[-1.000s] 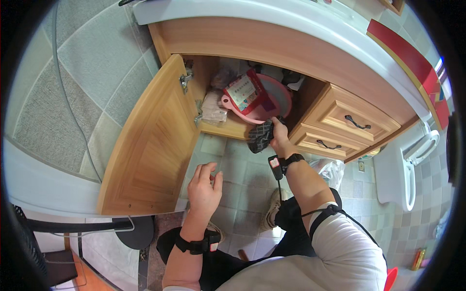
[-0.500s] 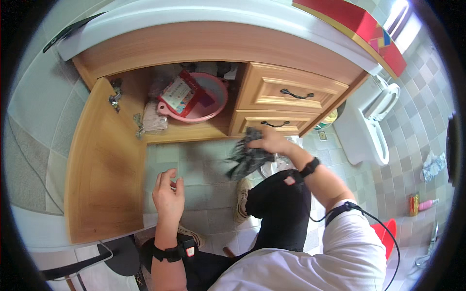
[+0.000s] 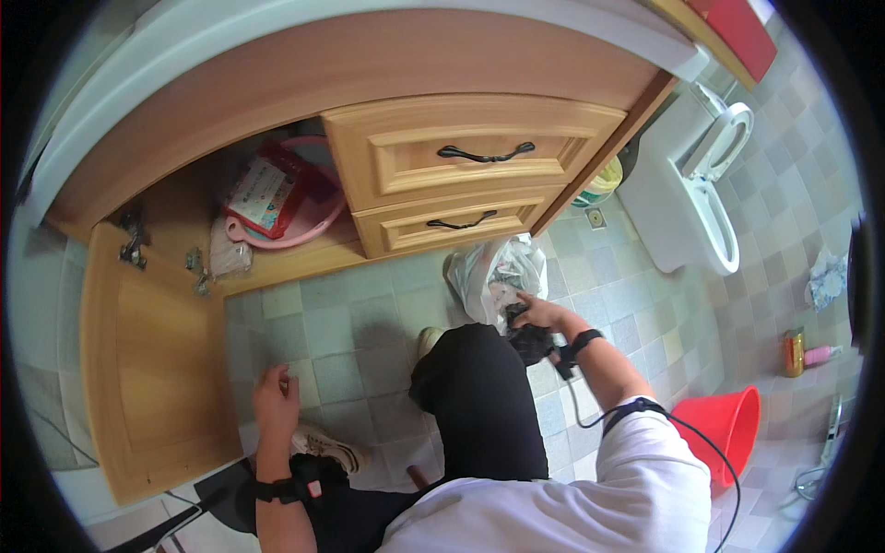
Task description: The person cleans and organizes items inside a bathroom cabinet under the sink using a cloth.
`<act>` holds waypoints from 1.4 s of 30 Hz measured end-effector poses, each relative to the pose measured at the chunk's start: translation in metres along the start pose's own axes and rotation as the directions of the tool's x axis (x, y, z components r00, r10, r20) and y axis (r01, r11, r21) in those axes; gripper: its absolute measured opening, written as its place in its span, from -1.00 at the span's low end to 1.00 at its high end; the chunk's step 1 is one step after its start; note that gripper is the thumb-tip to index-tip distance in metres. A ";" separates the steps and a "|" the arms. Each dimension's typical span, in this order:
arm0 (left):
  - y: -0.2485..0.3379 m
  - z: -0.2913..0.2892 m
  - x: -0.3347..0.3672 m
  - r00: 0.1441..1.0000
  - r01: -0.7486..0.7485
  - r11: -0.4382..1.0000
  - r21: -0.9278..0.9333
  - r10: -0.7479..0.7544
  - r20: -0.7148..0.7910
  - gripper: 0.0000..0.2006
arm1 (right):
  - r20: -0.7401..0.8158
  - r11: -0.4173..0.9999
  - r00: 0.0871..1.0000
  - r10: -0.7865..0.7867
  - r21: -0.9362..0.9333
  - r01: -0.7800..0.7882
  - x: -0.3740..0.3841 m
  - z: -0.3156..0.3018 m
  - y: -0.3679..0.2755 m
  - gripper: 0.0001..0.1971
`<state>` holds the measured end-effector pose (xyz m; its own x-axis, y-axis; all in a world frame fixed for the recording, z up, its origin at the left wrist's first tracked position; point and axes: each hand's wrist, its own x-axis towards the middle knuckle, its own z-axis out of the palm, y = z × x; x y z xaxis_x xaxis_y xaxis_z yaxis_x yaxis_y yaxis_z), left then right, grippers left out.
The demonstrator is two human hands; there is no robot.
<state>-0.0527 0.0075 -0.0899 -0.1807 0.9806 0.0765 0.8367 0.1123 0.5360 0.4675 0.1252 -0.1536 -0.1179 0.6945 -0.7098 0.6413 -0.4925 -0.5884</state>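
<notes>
My right hand is closed on a crumpled black plastic bag, beside my right knee. It is at the near side of a bin lined with a white plastic bag, which has crumpled waste inside. Part of the black bag hangs below my fingers, against the liner's near edge. My left hand holds nothing; its fingers are loosely bent and apart, over the floor near the open wooden cabinet door.
Inside the cabinet, a pink basin holds a red-and-white packet. Two drawers with black handles adjoin it. To the right are a white toilet, a red bucket and a yellowish tub. A cable runs along my right arm.
My right hand has carried the black bag right and down to the lined bin, which now shows more fully. The view has shifted right. My left hand stays empty.
</notes>
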 end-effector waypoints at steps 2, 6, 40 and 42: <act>-0.006 0.007 0.001 0.994 0.047 0.999 0.010 -0.047 0.096 -0.76 | -0.021 0.983 1.000 0.003 0.183 0.001 0.036 0.029 0.018 0.07; 0.000 0.012 0.006 0.981 0.070 0.985 0.160 -0.097 0.166 -0.76 | -0.142 0.779 0.988 0.066 0.626 0.038 0.094 0.059 0.013 -0.08; 0.004 -0.065 -0.003 0.992 0.128 0.989 0.073 -0.128 -0.012 -0.69 | 0.500 0.167 0.774 -0.389 -0.788 0.593 0.012 0.301 -0.244 -0.60; -0.007 -0.064 -0.012 0.993 0.120 0.992 0.040 -0.119 -0.011 -0.66 | 0.330 0.305 0.836 -0.438 -0.821 0.483 0.005 0.318 -0.220 -0.57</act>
